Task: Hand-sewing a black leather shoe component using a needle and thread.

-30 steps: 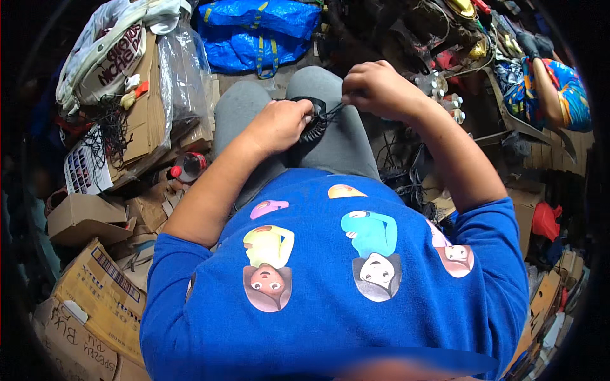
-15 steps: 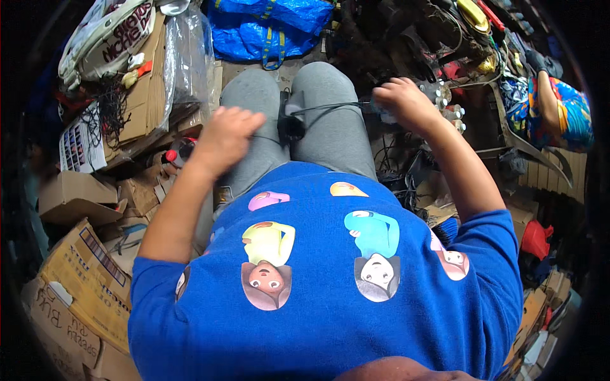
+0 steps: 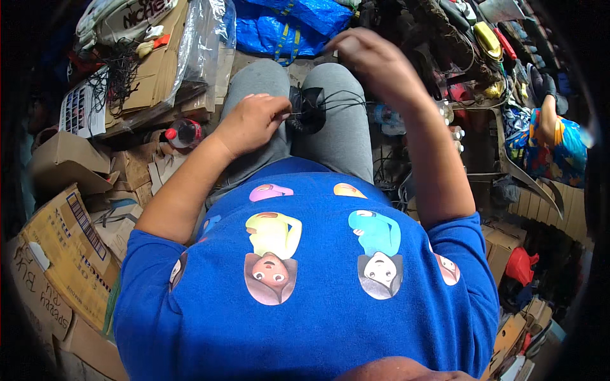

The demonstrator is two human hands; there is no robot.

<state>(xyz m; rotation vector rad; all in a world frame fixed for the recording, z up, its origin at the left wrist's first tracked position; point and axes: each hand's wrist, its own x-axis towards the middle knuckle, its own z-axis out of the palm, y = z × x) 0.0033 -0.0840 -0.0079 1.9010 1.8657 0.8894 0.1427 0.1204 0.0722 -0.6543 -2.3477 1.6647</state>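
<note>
Two hands work over the lap, frame centre-top. Left hand [image 3: 251, 124] rests on the grey trouser thigh, fingers pinched on a thin black cord beside the small black round device [image 3: 309, 109], which sits between the knees. Right hand [image 3: 372, 60] is raised above it, blurred, cords trailing beneath; can't tell if clenched. Red-capped bottle [image 3: 183, 133] lies left.

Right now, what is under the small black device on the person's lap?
The black device rests on the grey trousers, between the knees, with thin black wires running off it. The left hand touches its edge. Its underside is hidden.
</note>
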